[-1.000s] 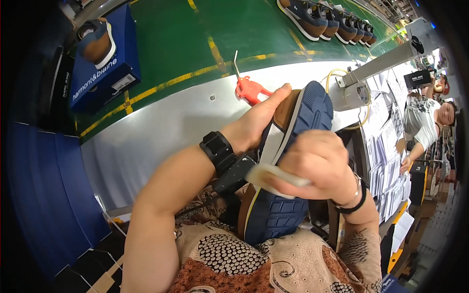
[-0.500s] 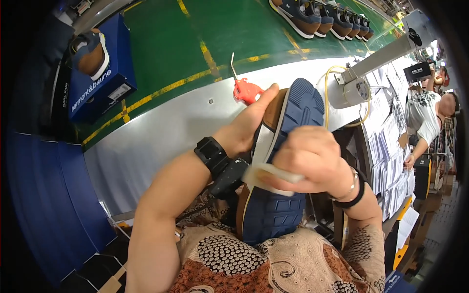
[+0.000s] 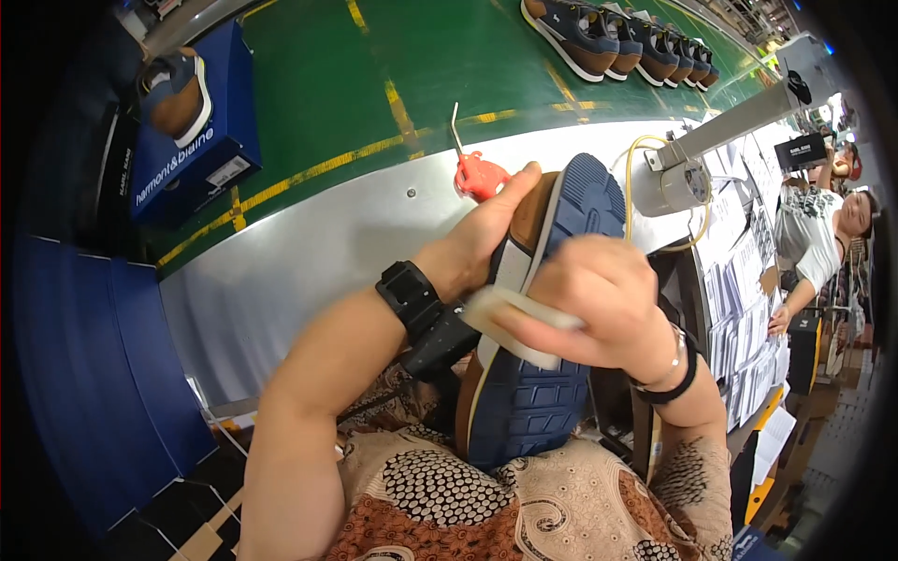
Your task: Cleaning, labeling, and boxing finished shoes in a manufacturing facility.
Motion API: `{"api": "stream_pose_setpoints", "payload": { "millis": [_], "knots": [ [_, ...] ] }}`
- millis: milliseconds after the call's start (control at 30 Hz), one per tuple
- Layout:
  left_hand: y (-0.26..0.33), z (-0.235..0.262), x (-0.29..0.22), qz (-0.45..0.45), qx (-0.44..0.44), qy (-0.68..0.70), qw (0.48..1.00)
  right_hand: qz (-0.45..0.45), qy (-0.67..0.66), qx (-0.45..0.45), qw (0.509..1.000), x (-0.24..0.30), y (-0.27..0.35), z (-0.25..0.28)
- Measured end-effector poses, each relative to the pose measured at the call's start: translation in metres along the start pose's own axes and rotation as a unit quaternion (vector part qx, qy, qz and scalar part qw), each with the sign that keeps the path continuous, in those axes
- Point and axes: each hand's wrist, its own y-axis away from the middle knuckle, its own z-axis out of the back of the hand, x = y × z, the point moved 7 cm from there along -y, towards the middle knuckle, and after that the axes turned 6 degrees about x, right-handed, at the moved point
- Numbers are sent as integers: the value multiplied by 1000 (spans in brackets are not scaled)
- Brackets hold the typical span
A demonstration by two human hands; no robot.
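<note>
A sneaker with a navy ridged sole (image 3: 533,411), white sidewall and brown upper stands on end against my front, its sole turned to the right. My left hand (image 3: 479,234) grips it by the upper, fingers hidden behind the shoe and thumb up along the brown part. Closed around a pale off-white block (image 3: 500,318), my right hand (image 3: 603,290) is in front of the sole's middle. That block overlaps the white sidewall and is smeared by motion; whether it touches, I cannot tell. Beyond my left hand lies a red air blow gun (image 3: 480,176) with a thin bent nozzle.
A row of sneakers (image 3: 585,42) stands on the green conveyor belt (image 3: 318,84). Another sneaker (image 3: 176,98) sits on a blue shoebox (image 3: 201,178) at left. To the right are a metal arm (image 3: 720,126), stacks of white paper (image 3: 739,299) and a co-worker (image 3: 809,224).
My right hand and the pale block have shifted slightly at the sole, the block now angled down to the right. The left hand keeps its hold on the sneaker.
</note>
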Motion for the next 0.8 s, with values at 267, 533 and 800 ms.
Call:
{"api": "stream_pose_setpoints", "payload": {
  "millis": [267, 533, 800],
  "knots": [
    [5, 28, -15, -51, -39, 29, 998, -168, -101, 116, 974, -10, 78, -1],
    [6, 14, -15, -55, 23, 11, 998, -71, 30, -19, 997, -5, -10, -9],
    [10, 26, -18, -65, -34, 22, 997, -74, 11, 158, 985, -18, 53, 7]
  ]
}}
